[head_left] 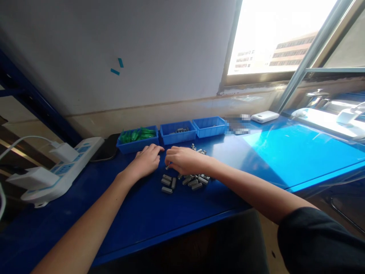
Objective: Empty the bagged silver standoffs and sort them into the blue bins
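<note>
My right hand is over the pile of small metal pieces, thumb and fingertips pinched together. Between them shows the end of a small metal piece; its full shape is hidden. To its left, my left hand rests on the blue table, index finger stretched out, the other fingers loosely bent; I see nothing in it. Short grey metal pieces lie in a loose pile below and behind my right hand, partly covered by it. A smaller group of metal pieces lies nearer the front.
Three blue bins line the back: one with green material, one with small metal parts, and a third bin. At left are a power strip with chargers and a dark phone. A white device sits back right.
</note>
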The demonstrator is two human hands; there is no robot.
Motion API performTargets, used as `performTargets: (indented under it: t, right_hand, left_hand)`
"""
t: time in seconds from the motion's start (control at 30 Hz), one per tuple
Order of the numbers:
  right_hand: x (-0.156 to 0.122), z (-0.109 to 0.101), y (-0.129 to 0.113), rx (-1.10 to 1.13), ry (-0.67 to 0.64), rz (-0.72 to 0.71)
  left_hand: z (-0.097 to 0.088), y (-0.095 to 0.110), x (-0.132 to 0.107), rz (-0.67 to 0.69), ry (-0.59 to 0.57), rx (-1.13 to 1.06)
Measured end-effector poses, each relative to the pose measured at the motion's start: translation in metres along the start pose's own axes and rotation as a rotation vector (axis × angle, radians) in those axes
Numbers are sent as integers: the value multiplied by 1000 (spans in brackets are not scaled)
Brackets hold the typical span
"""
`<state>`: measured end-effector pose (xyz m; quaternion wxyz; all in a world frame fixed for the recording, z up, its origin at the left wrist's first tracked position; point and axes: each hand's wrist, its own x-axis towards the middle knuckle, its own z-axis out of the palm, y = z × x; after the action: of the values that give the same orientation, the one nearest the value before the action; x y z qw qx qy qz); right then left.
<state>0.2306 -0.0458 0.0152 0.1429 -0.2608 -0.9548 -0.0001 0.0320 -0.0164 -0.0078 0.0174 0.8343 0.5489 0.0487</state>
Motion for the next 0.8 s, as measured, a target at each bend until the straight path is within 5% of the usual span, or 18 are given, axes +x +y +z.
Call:
performTargets:
  t: [0.17, 0.3, 0.4, 0.53, 0.8]
  right_hand:
    - [-21, -36, 38, -152, 270, 215]
    - [-44, -48, 81, -313, 448, 584]
    - [-50, -42, 94, -323, 322, 727]
    - [-40, -28, 82, -195, 110, 637]
    - [-24, -5, 68, -112, -33, 501]
  left_hand:
    - [5, 2, 0, 121, 89, -78]
    - [6, 20, -4, 266, 111, -152]
    - [7, 32, -6, 330, 102, -148]
    - [8, 35, -6, 337, 92, -119]
    - [6, 34, -6, 315, 53, -100]
